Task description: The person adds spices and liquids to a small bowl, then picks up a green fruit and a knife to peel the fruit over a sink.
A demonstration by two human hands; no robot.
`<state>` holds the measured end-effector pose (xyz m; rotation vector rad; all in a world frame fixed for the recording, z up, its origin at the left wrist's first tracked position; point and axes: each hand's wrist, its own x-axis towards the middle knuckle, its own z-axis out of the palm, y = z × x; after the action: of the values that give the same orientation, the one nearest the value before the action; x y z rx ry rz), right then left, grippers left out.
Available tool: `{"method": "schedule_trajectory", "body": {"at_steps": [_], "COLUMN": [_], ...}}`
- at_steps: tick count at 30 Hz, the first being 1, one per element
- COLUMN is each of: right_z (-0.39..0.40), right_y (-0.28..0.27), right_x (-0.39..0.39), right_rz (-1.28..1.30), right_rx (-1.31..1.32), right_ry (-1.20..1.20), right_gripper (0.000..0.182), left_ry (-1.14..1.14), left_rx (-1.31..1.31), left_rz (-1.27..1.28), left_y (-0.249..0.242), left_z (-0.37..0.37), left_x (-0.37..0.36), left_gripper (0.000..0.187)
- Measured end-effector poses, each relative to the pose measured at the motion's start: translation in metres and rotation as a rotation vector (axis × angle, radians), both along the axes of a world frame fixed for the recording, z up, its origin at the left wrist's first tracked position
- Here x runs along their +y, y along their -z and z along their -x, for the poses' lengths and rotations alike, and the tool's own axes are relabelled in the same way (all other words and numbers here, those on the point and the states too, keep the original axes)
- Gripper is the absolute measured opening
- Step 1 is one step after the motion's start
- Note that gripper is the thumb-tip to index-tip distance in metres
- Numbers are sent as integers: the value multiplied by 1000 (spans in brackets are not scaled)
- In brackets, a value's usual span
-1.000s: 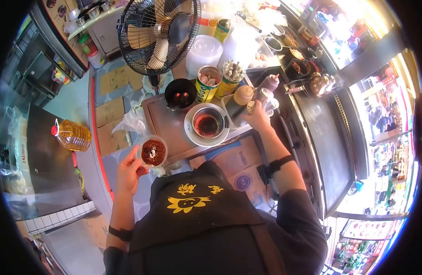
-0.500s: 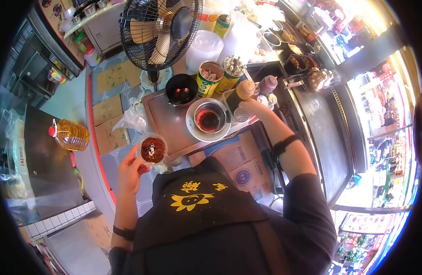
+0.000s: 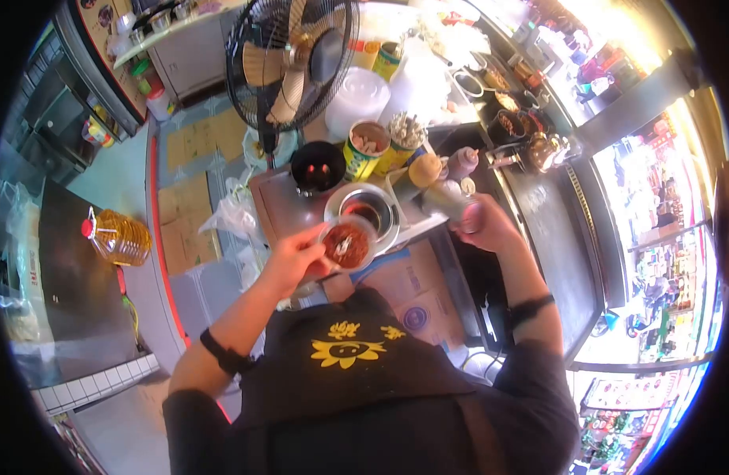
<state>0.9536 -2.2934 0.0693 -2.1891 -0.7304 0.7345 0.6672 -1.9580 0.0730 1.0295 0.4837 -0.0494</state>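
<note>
My left hand (image 3: 292, 267) pinches the cup (image 3: 349, 244) at its side, leaving the top clear. My right hand (image 3: 493, 226) curls closed around a jar (image 3: 448, 200), steadying its tilt.

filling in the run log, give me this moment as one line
left hand: holds cup, red contents | right hand: holds bottle | metal bowl: in white dish

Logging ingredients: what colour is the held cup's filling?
The filling is red, with a white patch; head view.

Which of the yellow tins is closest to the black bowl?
The tin of pinkish pieces, right beside the black bowl; the other yellow tins stand farther off.
</note>
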Motion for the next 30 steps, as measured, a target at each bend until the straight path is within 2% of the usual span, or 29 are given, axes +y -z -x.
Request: {"method": "schedule_trajectory", "body": {"at_steps": [1, 2, 3, 4, 6, 8, 9, 10, 11, 12, 13, 14, 16, 19, 20, 22, 23, 24, 26, 28, 30], "right_z": [8, 36, 63, 81, 97, 102, 105, 115, 125, 133, 138, 140, 144, 139, 140, 140, 144, 144, 144, 140, 138], "right_y": [-26, -74, -109, -132, -145, -140, -129, -119, -106, -93, -81, -64, -57, -71, -81, -94, -95, -90, -73, -78, -79], "right_x": [-7, -1, 4, 4, 7, 22, 31, 47, 55, 73, 78, 84, 95, 95, 97, 100, 105, 103, 109, 112, 110], "right_rz": [-474, -794, -999, -1142, -1366, -918, -1399, -1314, -1000, -944, -757, -761, -843, -836, -861, -956, -903, -700, -621, -830, -917], "right_rx": [682, 987, 832, 706, 393, -425, -198, -237, -300, -262, -128, -160, -64, -71, -24, -7, -67, -45, -109, 37, 97], "right_ry": [422, 522, 577, 529, 539, 684, 559, 694, 673, 562, 477, 380, 362, 284, 294, 261, 267, 233, 275, 279, 217], "right_gripper": [33, 44, 50, 48, 46, 46, 45, 45, 39, 35, 35, 37, 39, 40, 51, 49, 46, 45, 44, 45, 43], "left_ry": [64, 128, 136, 159, 198, 228, 251, 250, 270, 289, 284, 280, 302, 280, 278, 262, 256, 235, 220, 225, 227], "left_rx": [-29, -62, -52, -63, -79, -103, -106, -106, -87, -67, -48, -41, -32, -34, -28, -24, -22, -32, -42, -59, -47], "left_rz": [-43, -85, -74, -81, -88, -74, -74, -69, -68, -69, -46, -43, -93, -103, -105, -141, -136, -118, -107, -165, -167], "left_y": [0, 1, -3, -12, -19, -21, -21, -23, -25, -28, -29, -28, -25, -22, -21, -20, -22, -26, -26, -18, -17], "left_z": [-11, -21, -31, -41, -57, -71, -76, -79, -81, -82, -82, -80, -80, -74, -72, -71, -69, -67, -64, -62, -59], "left_x": [-2, -5, -10, -16, -27, -36, -40, -43, -46, -48, -49, -49, -47, -44, -42, -40, -41, -41, -39, -36, -36], "left_gripper": [45, 45, 45, 45, 45, 45, 46, 46, 46, 47, 47, 47, 47, 47, 47, 46, 46, 46, 46, 46, 46]}}
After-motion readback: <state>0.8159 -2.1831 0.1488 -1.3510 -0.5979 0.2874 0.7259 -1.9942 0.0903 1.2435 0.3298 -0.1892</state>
